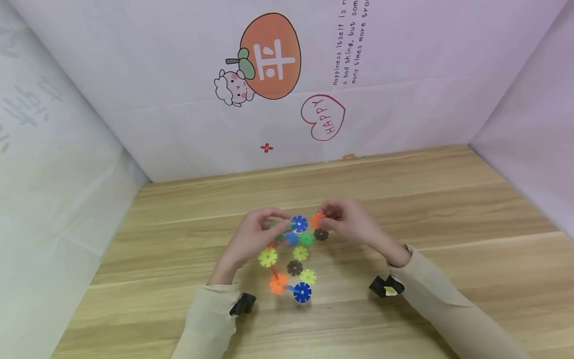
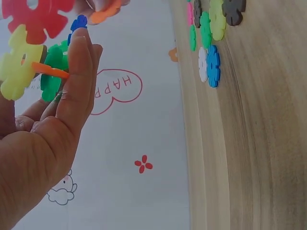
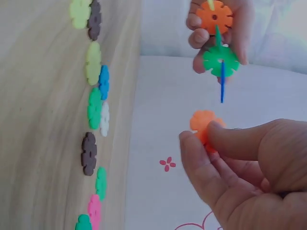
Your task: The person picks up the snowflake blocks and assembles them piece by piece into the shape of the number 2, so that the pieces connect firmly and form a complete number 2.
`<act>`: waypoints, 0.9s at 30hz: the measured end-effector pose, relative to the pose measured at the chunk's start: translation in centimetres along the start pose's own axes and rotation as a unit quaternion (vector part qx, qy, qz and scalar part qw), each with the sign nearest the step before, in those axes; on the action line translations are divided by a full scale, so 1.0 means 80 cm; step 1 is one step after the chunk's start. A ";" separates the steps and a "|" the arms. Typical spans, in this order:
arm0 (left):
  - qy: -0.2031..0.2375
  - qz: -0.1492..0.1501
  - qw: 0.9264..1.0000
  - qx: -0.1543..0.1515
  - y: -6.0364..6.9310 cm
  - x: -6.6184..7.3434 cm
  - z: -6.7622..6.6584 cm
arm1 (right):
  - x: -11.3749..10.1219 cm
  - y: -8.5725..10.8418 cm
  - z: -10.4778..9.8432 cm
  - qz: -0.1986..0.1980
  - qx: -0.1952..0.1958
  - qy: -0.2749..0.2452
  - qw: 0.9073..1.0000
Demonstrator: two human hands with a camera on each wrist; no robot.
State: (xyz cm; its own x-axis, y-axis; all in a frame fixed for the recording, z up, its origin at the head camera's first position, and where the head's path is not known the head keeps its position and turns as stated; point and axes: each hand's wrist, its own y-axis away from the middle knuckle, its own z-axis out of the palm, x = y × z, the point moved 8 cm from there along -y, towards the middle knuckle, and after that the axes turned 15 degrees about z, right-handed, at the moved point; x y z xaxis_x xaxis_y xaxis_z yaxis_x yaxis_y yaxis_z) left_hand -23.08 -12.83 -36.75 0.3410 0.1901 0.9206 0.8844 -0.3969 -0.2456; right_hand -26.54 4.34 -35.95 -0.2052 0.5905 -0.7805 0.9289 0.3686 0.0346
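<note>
The left hand (image 1: 257,237) holds up a chain of interlocked notched discs, pinching it near a green disc (image 3: 229,56) by the dark blue end disc (image 1: 299,224). Yellow (image 1: 267,257) and orange (image 1: 278,283) discs hang lower in the chain, with another dark blue disc (image 1: 302,292) at its lower end. Between thumb and fingers the right hand (image 1: 354,222) pinches a single orange disc (image 3: 201,123). In the right wrist view this disc is just below the edge-on blue disc (image 3: 222,91), apart from it.
Loose discs lie on the wooden table (image 1: 179,239), among them brown (image 1: 294,268), yellow-green (image 1: 300,253), green (image 1: 306,239) and blue (image 2: 213,67) ones. One brown disc (image 1: 321,234) is below the right fingers. A printed white sheet (image 1: 179,124) stands behind the table.
</note>
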 end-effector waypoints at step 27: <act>0.019 -0.015 1.000 -0.019 0.001 -0.004 0.007 | -0.025 0.010 0.003 -0.114 0.026 -0.002 0.993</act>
State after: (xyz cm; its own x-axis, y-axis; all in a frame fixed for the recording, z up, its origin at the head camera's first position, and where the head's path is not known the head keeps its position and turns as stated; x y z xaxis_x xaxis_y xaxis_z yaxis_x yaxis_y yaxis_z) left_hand -22.94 -12.45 -37.21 0.3007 0.1683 0.9387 0.8813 -0.4252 -0.2061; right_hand -25.30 3.27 -34.53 -0.4107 0.4926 -0.7673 0.8732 0.4546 -0.1755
